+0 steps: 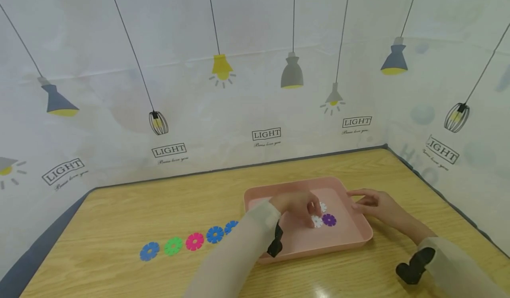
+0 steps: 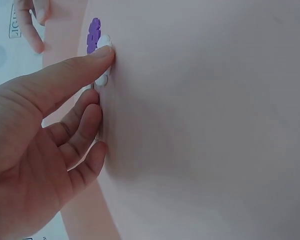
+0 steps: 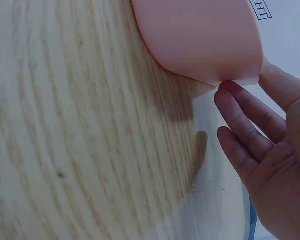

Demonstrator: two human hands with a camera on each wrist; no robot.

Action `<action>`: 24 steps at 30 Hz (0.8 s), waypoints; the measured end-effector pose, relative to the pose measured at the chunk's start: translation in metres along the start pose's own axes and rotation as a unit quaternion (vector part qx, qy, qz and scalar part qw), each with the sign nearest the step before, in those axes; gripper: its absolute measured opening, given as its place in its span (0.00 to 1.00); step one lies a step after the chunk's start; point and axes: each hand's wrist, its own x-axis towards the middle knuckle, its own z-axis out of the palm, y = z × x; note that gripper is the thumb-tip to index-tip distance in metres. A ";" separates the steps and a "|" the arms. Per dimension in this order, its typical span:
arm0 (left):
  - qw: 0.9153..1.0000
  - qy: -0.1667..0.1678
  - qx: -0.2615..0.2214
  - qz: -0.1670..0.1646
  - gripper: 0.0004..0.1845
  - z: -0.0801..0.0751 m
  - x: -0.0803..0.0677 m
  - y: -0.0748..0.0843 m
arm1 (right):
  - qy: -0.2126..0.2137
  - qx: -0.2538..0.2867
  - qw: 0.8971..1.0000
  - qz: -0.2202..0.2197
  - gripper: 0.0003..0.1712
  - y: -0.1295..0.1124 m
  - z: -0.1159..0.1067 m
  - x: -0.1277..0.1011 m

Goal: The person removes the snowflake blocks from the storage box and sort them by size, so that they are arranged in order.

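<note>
My left hand (image 1: 300,204) is drawn nearly closed inside the pink tray (image 1: 296,247), the thumb and forefinger pinching a white disc (image 1: 317,222); the other fingers curl in loosely beside the thumb. Whether the disc is lifted off the tray floor, I can't tell. It is small, round and flat, its rim cut by notches into petals, so it looks like a tiny flower; my thumb covers part of its face.

Just right of that pinch is a purple disc (image 1: 331,220) of the same petal shape, deep in colour and lying flat. Just beyond my fingertips is another white disc (image 1: 323,206), partly hidden by them.

My right hand (image 1: 376,207) is loosely spread at the tray's right edge, its fingers mostly straight, fingertips and thumb touching the rim. The tray is smooth, shallow and round-cornered.

Left of my gripping hand, out on the wooden table (image 1: 99,227), five matching discs run in a slanting row. Nearest my sleeve (image 1: 239,249), which partly hides it, is a blue disc (image 1: 231,226); going outward come a second blue disc (image 1: 218,232), a bright pink disc (image 1: 198,238), a light green disc (image 1: 176,244) and a paler blue disc (image 1: 153,248).
</note>
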 end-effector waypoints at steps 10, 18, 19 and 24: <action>1.000 0.012 0.016 0.014 0.08 -0.013 -0.011 0.000 | -0.001 0.000 1.000 -0.002 0.28 -0.002 -0.001 0.001; 0.998 0.056 -0.016 0.024 0.08 -0.028 -0.043 -0.008 | 0.001 -0.006 1.000 0.020 0.28 -0.004 -0.001 0.000; 0.997 0.064 -0.009 0.030 0.08 -0.030 -0.050 -0.009 | 0.001 -0.007 1.000 0.021 0.28 -0.004 0.000 0.000; 0.994 0.099 0.022 0.046 0.06 -0.041 -0.093 -0.018 | 0.001 -0.009 1.000 0.018 0.28 -0.004 0.001 -0.001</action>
